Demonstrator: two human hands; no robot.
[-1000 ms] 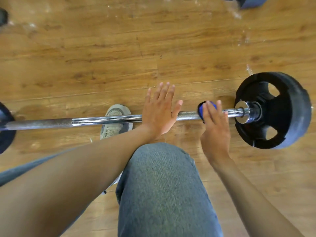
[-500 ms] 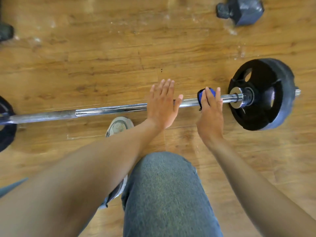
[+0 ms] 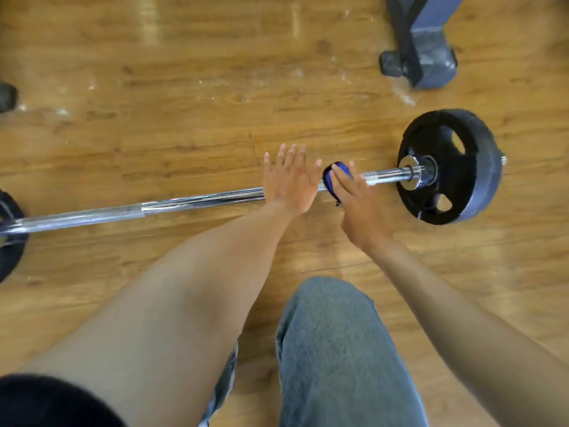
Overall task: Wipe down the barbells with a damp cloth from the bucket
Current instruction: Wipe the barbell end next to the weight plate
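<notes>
Barbell (image 3: pixel 197 200) lies across the wood floor (image 3: pixel 154 118), left plate (image 3: pixel 7 229) cut off at the floor's left edge. Left hand (image 3: pixel 291 180) rests flat on the bar mid-span, fingers straight and spread. Just beside it, right hand (image 3: pixel 358 204) presses the blue cloth (image 3: pixel 331 177) onto the bar, fingers laid over it. Right plate (image 3: pixel 449 167) follows. Wiping looks midway; whole left stretch probably undone. Bucket not visible.

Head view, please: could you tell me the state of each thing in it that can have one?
Barbell bar: lying on the floor.
Blue cloth: wrapped on the bar, under the right hand.
Right hand: pressing the cloth against the bar.
Left hand: open, flat on the bar, fingers straight.
Right weight plate: mounted on the bar's end, upright.
</notes>
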